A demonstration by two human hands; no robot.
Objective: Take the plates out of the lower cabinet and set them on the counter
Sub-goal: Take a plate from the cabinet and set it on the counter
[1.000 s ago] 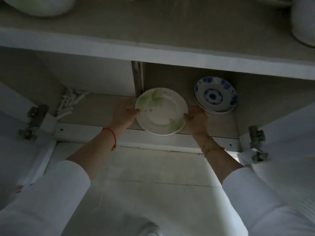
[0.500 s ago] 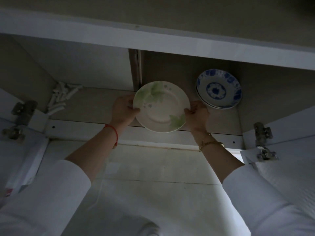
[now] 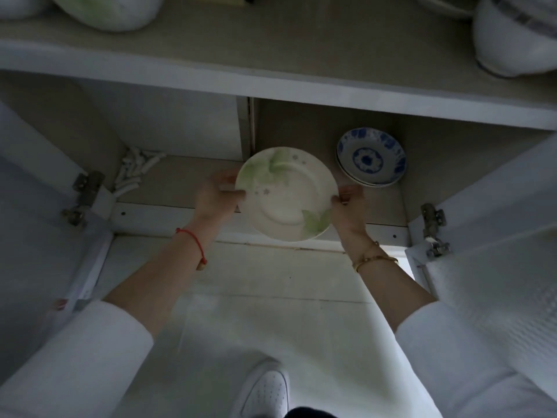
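Note:
A cream plate with green leaf prints (image 3: 286, 194) hangs at the front edge of the open lower cabinet. My left hand (image 3: 214, 198) grips its left rim, thumb on top. My right hand (image 3: 348, 211) grips its right rim. Deeper inside the cabinet, to the right, a small stack of blue-and-white patterned plates (image 3: 371, 156) rests on the cabinet floor (image 3: 187, 179). The counter (image 3: 271, 40) runs across the top of the view, above the cabinet opening.
Both cabinet doors stand open, left door (image 3: 39, 212) and right door (image 3: 497, 206), with metal hinges at each side. White cylindrical pieces (image 3: 134, 168) lie in the back left corner. A green-white bowl (image 3: 108, 9) and a white bowl (image 3: 515, 40) sit on the counter. My white shoe (image 3: 265, 390) is below.
The leaf plate, held by both hands, has come slightly out toward the cabinet's front edge. The view tilted up, bringing the counter and its bowls back into sight.

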